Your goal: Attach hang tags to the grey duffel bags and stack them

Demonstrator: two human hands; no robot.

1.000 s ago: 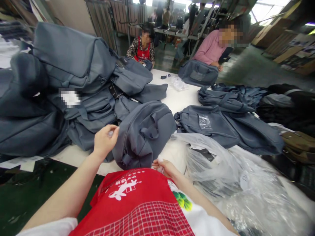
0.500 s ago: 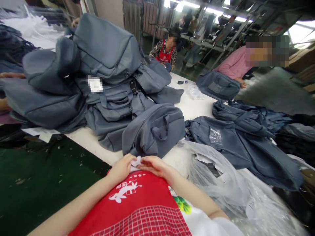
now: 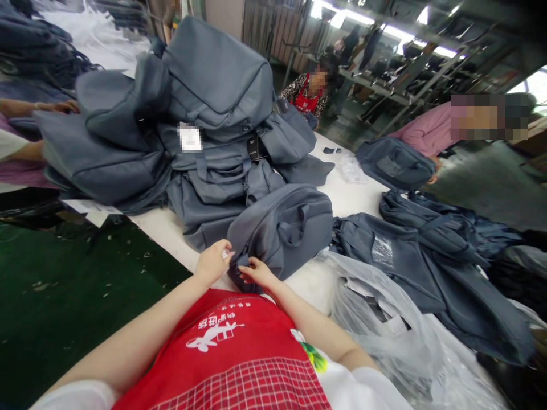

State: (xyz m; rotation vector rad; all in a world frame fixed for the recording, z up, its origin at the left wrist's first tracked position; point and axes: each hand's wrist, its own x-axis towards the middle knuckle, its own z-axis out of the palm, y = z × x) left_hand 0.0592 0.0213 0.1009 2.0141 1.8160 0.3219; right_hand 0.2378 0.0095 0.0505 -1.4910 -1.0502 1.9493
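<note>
A grey-blue bag [image 3: 294,228] with a carry handle lies on the table right in front of me. My left hand [image 3: 213,263] is closed at its near left end, pinching a small white piece [image 3: 225,254] whose kind I cannot make out. Beside it my right hand [image 3: 260,273] has thumb and fingers closed on a small tab [image 3: 243,263] at the end of that same bag, near the zip. Both hands are just above the red apron at the table's edge.
A heap of similar bags [image 3: 217,74] rises at the left, with hang tags [image 3: 253,149] on it. More flat bags [image 3: 397,250] and clear plastic bags [image 3: 384,330] lie on the right of the white table [image 3: 346,196]. Co-workers [image 3: 421,131] handle bags on the far side and left.
My hands have moved forward from the apron to the bag's near end and come apart. The white piece stays in my left hand. A co-worker's arms show more at the left.
</note>
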